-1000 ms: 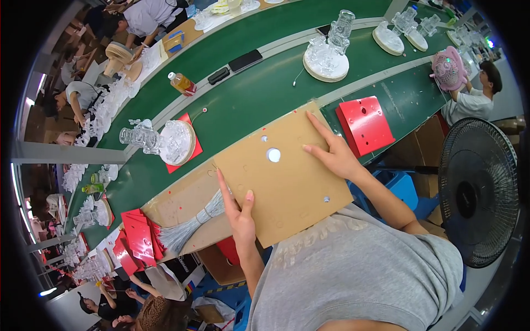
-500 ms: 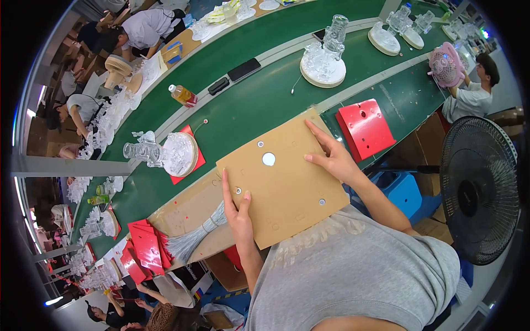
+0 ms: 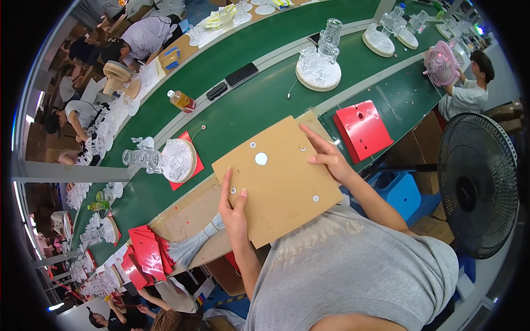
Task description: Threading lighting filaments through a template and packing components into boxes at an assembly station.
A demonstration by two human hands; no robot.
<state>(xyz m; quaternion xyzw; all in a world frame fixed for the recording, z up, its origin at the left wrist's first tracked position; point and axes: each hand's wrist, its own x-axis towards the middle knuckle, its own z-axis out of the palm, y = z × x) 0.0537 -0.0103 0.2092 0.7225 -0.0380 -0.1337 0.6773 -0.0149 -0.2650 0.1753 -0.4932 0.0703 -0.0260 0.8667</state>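
Both my hands hold a square brown cardboard panel (image 3: 281, 187) by its two sides, its face tilted up in front of me. It has a larger round hole with white showing through it, and several small rings set in it. My left hand (image 3: 234, 212) grips the left edge, thumb on the face and fingers along the side. My right hand (image 3: 332, 161) grips the upper right edge, with the thumb bent over the face. Close to my left hand, a tied bundle of silvery wires (image 3: 194, 245) lies on the bench. Right of the panel sits a red sheet with holes (image 3: 363, 131).
A clear ornament on a round white base (image 3: 179, 160) lies on a red sheet at left; another (image 3: 318, 70) stands farther off. Red sheets (image 3: 148, 251) are piled at lower left. A bottle (image 3: 181, 101) stands on the green bench (image 3: 248, 116). A black fan (image 3: 477, 185) is at right.
The cardboard panel has shifted slightly left and tilted a little. My right hand has shifted on its edge, uncovering a small ring near the thumb. My left hand keeps its grip.
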